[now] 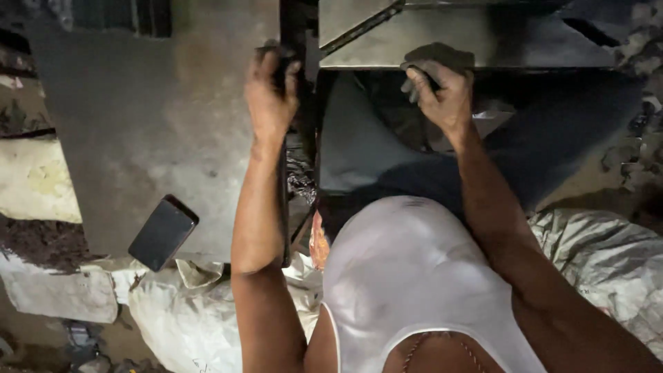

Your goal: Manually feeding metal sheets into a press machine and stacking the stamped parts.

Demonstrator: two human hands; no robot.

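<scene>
My left hand [271, 93] is closed around a dark upright metal bar [295, 27] at the left side of a grey metal frame. My right hand [445, 93] grips the lower edge of a flat steel panel [483, 38] of that frame, fingers curled over something dark and dusty. Both arms reach forward from my body, which wears a white sleeveless vest. Below the panel is a dark opening whose contents are hard to make out.
A dark phone [163, 233] lies on the grey slab [152, 117] to the left. White woven sacks [186, 311] sit at lower left, crumpled silvery sheeting [608, 255] at right. Rubble and stones [642, 62] line the right edge.
</scene>
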